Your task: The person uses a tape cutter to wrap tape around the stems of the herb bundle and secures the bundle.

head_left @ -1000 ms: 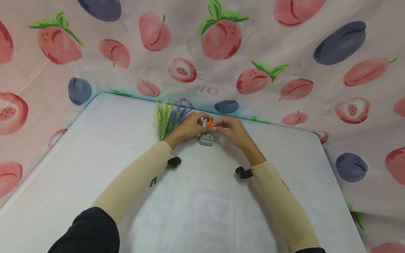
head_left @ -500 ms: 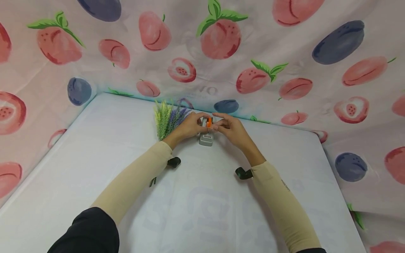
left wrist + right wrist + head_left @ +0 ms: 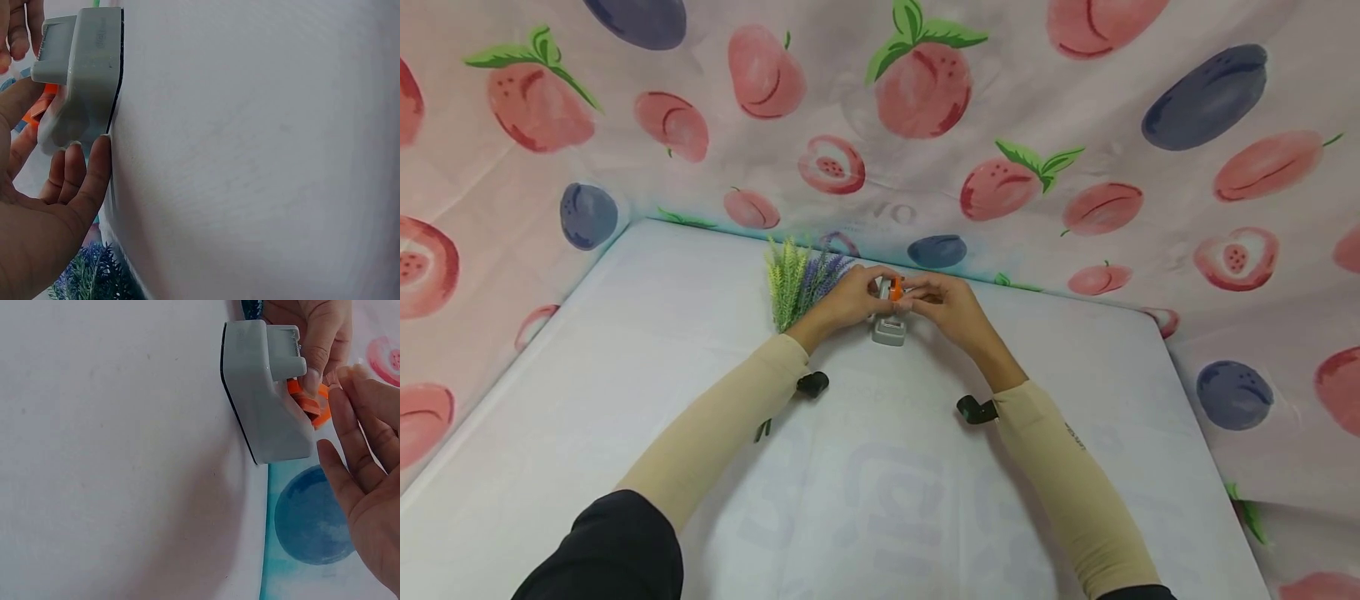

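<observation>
On the white-covered desk (image 3: 880,500), my left hand (image 3: 852,297) pinches the orange plastic ring (image 3: 896,288) at the grey plastic tape dispenser (image 3: 889,333), fingers nearly closed; my right hand (image 3: 955,307) curves beside the dispenser, its grip unclear. I'd steady the dispenser, pinching lightly

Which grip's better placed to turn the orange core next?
Left, probably. The left grip has thumb and index finger at the orange core, with other fingertips against the grey tape dispenser. The right grip is beside the core; whether it pinches anything is unclear.
</observation>
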A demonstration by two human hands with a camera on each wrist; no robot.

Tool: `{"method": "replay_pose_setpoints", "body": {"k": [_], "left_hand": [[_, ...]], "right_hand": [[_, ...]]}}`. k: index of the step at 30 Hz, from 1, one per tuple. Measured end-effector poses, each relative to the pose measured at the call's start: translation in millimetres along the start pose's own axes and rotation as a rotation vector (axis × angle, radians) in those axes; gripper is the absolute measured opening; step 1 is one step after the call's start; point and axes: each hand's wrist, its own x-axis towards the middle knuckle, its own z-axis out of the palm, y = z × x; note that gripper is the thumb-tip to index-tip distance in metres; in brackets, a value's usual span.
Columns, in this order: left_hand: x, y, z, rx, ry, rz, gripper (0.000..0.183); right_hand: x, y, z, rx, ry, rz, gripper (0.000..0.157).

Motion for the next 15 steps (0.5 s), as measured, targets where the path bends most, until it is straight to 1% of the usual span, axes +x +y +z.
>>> {"method": "replay_pose_setpoints", "body": {"k": [3,7,15], "left_hand": [[0.0,0.2,-0.1,0.015,0.007,-0.002,0.052],[0.4,-0.2,0.1,0.010,0.010,-0.012,0.052],[0.4,-0.7,0.4,0.022,0.018,-0.004,0.051]], "right_hand": [[0.7,-1.1,-0.5,0.007,-0.003,0.022,0.033],[2.0,-0.1,-0.7,0.018,0.004,0.031,0.036],[1.8,1.3,2.3,-0.007,0.036,0.005,0.040]]}}
